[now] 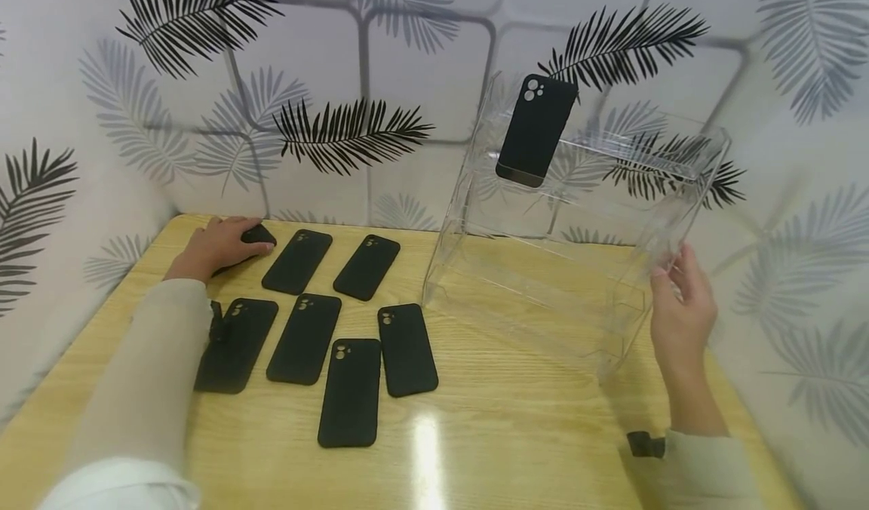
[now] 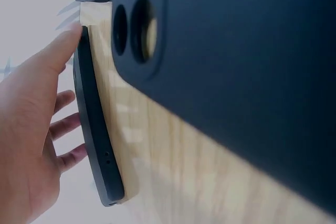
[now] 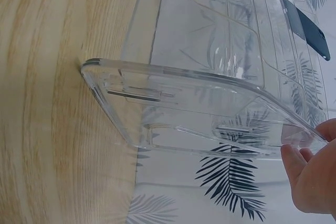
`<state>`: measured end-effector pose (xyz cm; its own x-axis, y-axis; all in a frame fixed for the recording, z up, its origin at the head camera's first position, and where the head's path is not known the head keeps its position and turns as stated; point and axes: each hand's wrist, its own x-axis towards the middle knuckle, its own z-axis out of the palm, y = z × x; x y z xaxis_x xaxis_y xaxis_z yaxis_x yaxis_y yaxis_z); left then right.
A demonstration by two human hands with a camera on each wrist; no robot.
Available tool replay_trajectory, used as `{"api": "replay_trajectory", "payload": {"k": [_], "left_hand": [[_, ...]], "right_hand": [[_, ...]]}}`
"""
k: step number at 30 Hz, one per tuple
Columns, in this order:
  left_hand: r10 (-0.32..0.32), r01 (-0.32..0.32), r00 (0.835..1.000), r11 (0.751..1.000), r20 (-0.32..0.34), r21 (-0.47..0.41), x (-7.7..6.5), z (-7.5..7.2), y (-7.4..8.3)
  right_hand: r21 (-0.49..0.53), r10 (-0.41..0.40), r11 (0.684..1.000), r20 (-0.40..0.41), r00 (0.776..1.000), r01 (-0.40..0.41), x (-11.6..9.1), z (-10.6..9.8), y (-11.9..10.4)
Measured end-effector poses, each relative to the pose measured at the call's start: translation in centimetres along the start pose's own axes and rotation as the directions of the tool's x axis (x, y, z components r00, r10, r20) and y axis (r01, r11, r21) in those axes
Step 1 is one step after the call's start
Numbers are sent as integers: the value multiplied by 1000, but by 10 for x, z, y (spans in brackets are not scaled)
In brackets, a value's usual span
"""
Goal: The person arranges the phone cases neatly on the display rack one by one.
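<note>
At the table's back left, my left hand (image 1: pixel 216 247) grips a black phone case (image 1: pixel 258 234), mostly covered by the hand in the head view. The left wrist view shows this case (image 2: pixel 97 124) edge-on, thumb at one end and fingers behind it. Another black case (image 2: pixel 241 66) with camera holes fills that view's right side. On the right, my right hand (image 1: pixel 684 306) pinches the side panel of a clear acrylic rack (image 1: pixel 631 157) between thumb and fingers. One black phone case (image 1: pixel 539 129) leans upright on the rack's upper tier; the lower tiers hold nothing.
Several more black phone cases lie flat on the wooden table (image 1: pixel 502 434), among them one at the back (image 1: pixel 366 267), one at the front (image 1: pixel 349 393) and one nearest the rack (image 1: pixel 409 350). A leaf-patterned backdrop (image 1: pixel 421 80) stands behind the table.
</note>
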<state>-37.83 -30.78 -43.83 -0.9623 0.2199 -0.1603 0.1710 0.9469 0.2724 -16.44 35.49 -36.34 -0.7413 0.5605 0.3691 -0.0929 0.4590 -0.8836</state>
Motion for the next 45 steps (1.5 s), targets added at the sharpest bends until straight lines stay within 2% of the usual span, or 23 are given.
{"api": "replay_trajectory", "payload": {"k": [6, 10, 17, 23, 29, 35, 40, 45], "left_hand": [[15, -15, 999, 1000, 35, -6, -2, 2, -3], [38, -39, 999, 999, -15, -23, -6, 1, -2], [65, -78, 988, 993, -141, -84, -12, -12, 13], [99, -122, 960, 990, -263, -72, -11, -24, 33], [119, -145, 927, 988, -355, -48, -14, -32, 55], [107, -163, 896, 982, -430, -95, -22, -35, 86], [97, -200, 860, 967, -502, -155, -28, -37, 113], [85, -241, 818, 949, -569, -205, -36, -41, 141]], "right_hand": [[0, 13, 1000, 15, 1000, -13, 1, 0, 0], [-2, 22, 1000, 26, 999, -22, 2, 0, -2], [-14, -2, 1000, 11, 1000, 2, 3, -1, 1], [-10, 7, 1000, 1, 1000, -7, 4, -3, 1], [-10, -2, 1000, 3, 1000, 2, 3, -3, 2], [-10, -17, 1000, 1, 1000, 17, 3, -3, 0], [-13, -14, 1000, 4, 1000, 14, 3, -2, 0], [-11, 25, 1000, 21, 999, -25, 1, -1, -2]]}}
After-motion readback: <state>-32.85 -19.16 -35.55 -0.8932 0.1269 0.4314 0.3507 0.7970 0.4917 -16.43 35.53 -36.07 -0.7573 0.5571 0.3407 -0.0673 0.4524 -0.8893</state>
